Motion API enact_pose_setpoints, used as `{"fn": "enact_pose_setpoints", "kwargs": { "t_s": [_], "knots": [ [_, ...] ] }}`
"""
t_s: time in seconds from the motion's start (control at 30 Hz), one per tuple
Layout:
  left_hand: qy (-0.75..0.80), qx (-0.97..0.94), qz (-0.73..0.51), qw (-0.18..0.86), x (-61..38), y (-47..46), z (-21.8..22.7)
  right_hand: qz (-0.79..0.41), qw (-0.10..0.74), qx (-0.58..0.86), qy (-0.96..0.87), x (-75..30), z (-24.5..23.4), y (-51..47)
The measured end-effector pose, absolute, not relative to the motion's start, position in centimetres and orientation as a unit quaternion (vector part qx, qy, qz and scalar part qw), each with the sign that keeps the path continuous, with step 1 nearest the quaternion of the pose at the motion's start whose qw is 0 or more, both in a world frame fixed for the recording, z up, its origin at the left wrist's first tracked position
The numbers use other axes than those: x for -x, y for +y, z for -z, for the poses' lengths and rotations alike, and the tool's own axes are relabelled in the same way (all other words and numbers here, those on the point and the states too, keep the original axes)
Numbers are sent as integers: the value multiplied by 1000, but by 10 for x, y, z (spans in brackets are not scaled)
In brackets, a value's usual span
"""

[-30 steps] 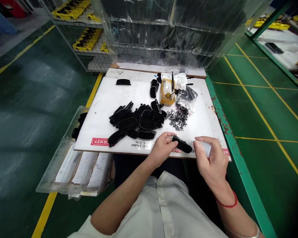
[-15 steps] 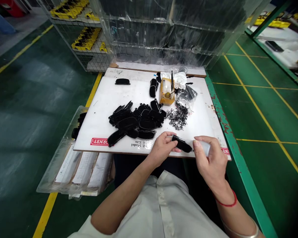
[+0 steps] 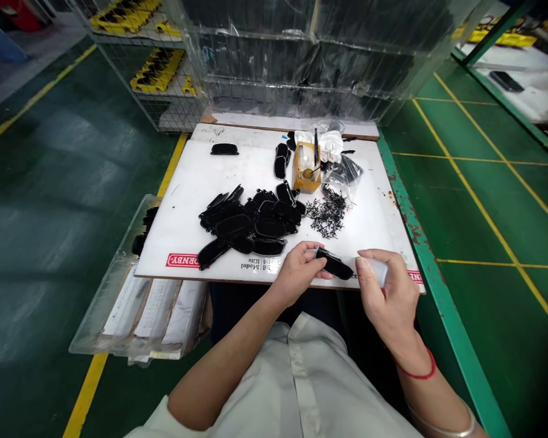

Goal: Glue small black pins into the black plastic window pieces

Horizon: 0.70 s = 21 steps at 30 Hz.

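Observation:
Between the thumb and fingers of my left hand [image 3: 299,271] is a black oblong plastic part [image 3: 335,265], held tilted over the board's front edge. My right hand [image 3: 388,289] is closed around a small whitish squeeze bottle [image 3: 378,271], whose tip points left toward the part. A heap of similar black parts [image 3: 235,228] lies left of my left hand. Beyond my hands is a pile of small thin black pieces [image 3: 327,214]. One more black part [image 3: 224,149] lies alone at the far left of the board.
The white board [image 3: 173,207] forms the work surface. At its back stand a yellow box [image 3: 307,182] with a brush-like stick, and a clear bag [image 3: 347,173] of dark pieces. A clear plastic bin [image 3: 91,316] with papers sits lower left. A plastic-wrapped rack [image 3: 265,61] stands behind.
Both hands keep nearly the same pose, holding the black part and the bottle. The view has shifted very slightly.

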<state>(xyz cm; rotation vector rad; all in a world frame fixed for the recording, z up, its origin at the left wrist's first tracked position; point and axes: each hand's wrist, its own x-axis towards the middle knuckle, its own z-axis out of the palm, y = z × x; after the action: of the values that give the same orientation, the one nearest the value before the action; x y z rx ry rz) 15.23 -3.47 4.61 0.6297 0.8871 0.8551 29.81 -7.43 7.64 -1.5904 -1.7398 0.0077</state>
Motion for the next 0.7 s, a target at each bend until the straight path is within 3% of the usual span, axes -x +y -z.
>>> {"fn": "enact_pose_setpoints", "kwargs": {
  "t_s": [0.7],
  "knots": [
    [402,-286,-402,771,-152,-35,-43,-16,381,633,-674,-300,-76,-75]
  ]
}}
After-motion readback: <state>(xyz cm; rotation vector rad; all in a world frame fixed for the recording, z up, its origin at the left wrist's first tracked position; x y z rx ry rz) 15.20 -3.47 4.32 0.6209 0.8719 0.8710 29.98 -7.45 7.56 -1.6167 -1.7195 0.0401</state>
